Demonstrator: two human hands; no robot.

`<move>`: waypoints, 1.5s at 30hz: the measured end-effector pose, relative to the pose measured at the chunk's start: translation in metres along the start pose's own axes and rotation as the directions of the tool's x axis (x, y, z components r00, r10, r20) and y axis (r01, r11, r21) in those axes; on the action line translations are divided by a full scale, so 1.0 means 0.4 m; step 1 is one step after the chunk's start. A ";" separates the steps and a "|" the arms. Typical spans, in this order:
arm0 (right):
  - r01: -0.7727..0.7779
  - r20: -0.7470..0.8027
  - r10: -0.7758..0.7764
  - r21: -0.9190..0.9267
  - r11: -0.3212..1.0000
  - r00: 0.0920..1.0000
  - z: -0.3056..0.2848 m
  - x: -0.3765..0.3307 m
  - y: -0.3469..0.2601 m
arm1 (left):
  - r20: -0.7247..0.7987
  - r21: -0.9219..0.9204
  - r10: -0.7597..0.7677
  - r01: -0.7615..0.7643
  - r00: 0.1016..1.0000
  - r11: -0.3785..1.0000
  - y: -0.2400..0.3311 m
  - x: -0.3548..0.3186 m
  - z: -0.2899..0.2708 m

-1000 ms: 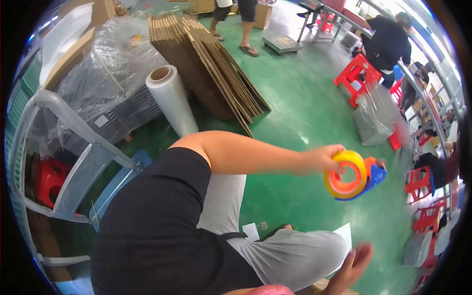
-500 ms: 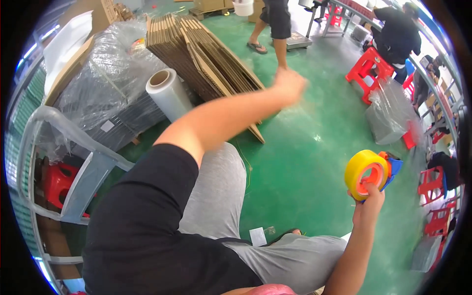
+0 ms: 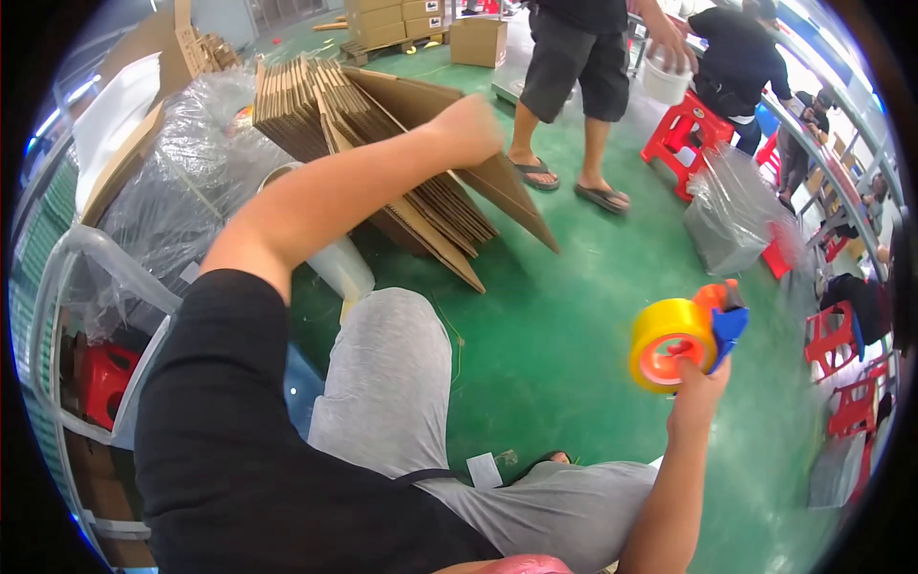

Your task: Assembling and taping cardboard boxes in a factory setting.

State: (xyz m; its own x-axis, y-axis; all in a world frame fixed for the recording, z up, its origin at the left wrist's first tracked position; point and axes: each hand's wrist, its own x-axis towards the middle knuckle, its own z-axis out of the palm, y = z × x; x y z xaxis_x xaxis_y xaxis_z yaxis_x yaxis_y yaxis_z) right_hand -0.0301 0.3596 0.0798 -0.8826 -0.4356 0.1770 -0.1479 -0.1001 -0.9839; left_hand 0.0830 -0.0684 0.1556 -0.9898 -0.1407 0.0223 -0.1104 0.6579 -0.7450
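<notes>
My left hand [image 3: 469, 132], slightly blurred, is closed at the upper edge of a flattened cardboard box [image 3: 516, 203]. This box leans out at an angle from a stack of flattened cardboard boxes [image 3: 287, 110] standing on edge; my fingertips are partly hidden. Off to the right, my right hand [image 3: 700, 383] grips a tape dispenser [image 3: 729, 325] with blue and orange parts. A wide roll of yellow tape [image 3: 650, 335] sits on it, and my fingers reach into the roll's orange core.
A roll of clear stretch film [image 3: 342, 268] stands behind my left forearm, near a plastic-wrapped pile [image 3: 172, 172]. Beyond the boxes a person in sandals [image 3: 574, 57] carries a white bucket [image 3: 665, 78]. Red stools [image 3: 684, 143] and a plastic-covered grey bin [image 3: 732, 230] line the right.
My left hand has moved left and up to the stack, and one flattened box now tilts away from it. The tape dispenser has shifted slightly left. The person with the bucket has come closer.
</notes>
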 end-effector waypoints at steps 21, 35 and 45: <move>-0.108 -0.851 -0.222 -0.306 0.946 0.475 -0.808 -0.186 0.171 | -0.338 -0.895 -0.419 -0.151 0.843 0.420 0.468 0.107 -0.029; -0.912 -0.830 -0.405 -0.409 -0.028 0.384 -1.126 -0.140 0.300 | 0.215 -0.797 -0.295 -0.007 0.931 -0.604 0.481 0.003 0.036; -0.394 -0.991 -0.071 -0.109 0.912 0.111 -0.655 -0.204 0.113 | 0.478 -0.693 -0.402 0.055 0.781 -0.718 0.388 0.045 0.077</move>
State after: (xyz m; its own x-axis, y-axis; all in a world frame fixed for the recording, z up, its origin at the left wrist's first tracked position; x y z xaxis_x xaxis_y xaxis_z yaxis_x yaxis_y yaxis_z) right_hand -0.0816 0.6252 0.0144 -0.5302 0.8453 0.0654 0.1644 0.1782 -0.9702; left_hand 0.0507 0.0086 0.0199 -0.6854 -0.7282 -0.0023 -0.0378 0.0325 0.9988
